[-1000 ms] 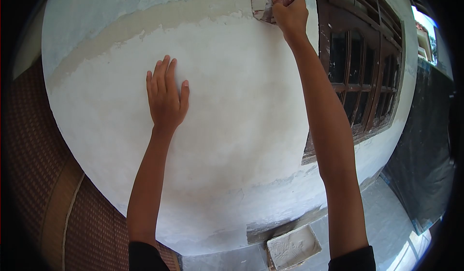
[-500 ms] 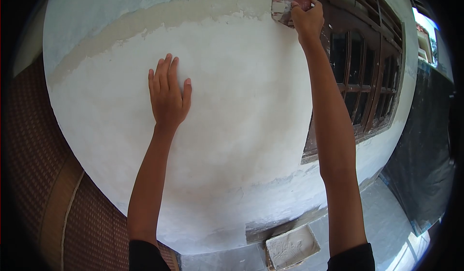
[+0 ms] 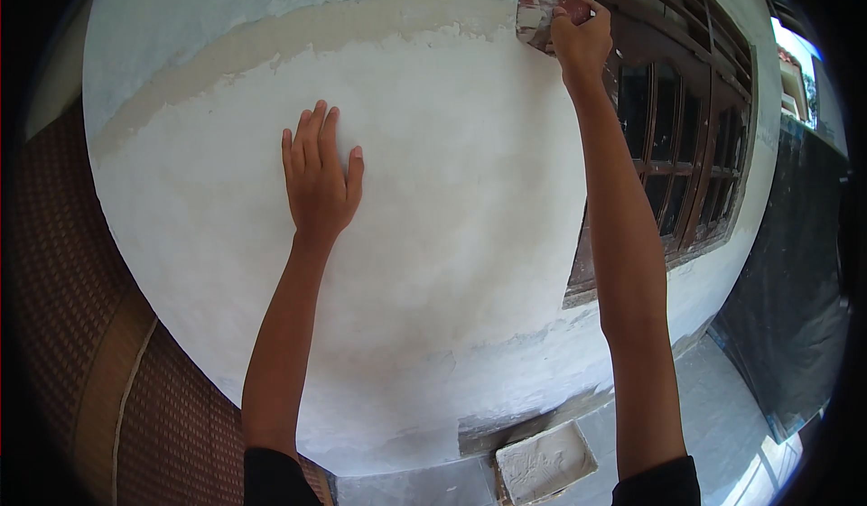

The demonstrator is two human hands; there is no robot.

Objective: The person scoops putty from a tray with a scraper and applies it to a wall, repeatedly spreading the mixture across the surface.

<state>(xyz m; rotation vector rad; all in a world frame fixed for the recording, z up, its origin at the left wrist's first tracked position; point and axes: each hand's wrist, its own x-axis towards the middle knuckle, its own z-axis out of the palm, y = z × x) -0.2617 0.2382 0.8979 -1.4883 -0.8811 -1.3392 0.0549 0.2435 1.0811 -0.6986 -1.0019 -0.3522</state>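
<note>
My left hand lies flat on the white wall, fingers stretched upward and thumb apart. Up at the top right, my right hand grips a putty knife with a wide, smeared blade and a reddish-brown part under the fingers. The blade is at the wall, close to the window's upper left edge. A beige band of damp-looking putty curves across the upper wall, ending near the blade. Above it the surface is pale blue-green and patchy.
A brown wooden window with dark panes stands right of the wall. On the grey tiled floor sits a rectangular tray holding pale putty. Woven brown matting runs along the left, and a dark sheet hangs at the right.
My right hand and the putty knife appear slightly farther right and lower. The left hand stays flat on the wall; the view has shifted a little.
</note>
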